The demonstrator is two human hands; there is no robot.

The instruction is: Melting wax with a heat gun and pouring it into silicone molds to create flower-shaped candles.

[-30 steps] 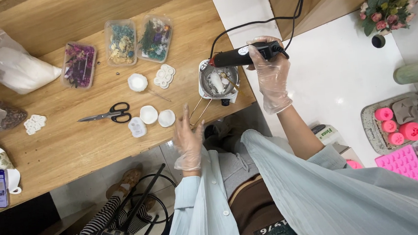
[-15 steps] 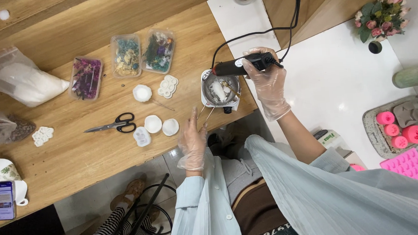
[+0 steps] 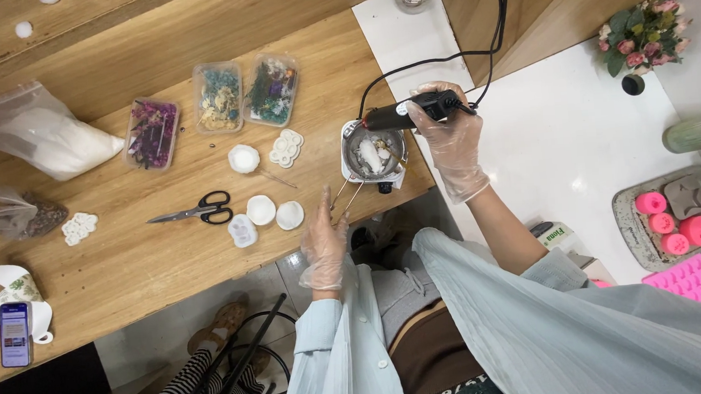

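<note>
My right hand (image 3: pixel 450 145), in a clear glove, grips a black corded heat tool (image 3: pixel 406 112) and points its nozzle over a small metal pot (image 3: pixel 373 154) holding white wax lumps. The pot sits on a white stand at the wooden table's right end. My gloved left hand (image 3: pixel 323 238) is at the table's front edge, its fingers touching the pot's long wire handle (image 3: pixel 342 196). Small white round moulds (image 3: pixel 275 213) lie just left of that hand.
Black-handled scissors (image 3: pixel 195 210), three clear boxes of dried flowers (image 3: pixel 220 101) and a bag of white flakes (image 3: pixel 42 140) lie on the wooden table (image 3: pixel 125 262). A phone (image 3: pixel 14 334) lies at the left edge. Pink moulds (image 3: pixel 682 231) and a flower posy (image 3: pixel 643 32) stand on the white counter.
The view has drifted slightly, so the table sits lower in frame. My left hand has moved from open in the air onto the pot's wire handle. The heat tool stays over the pot.
</note>
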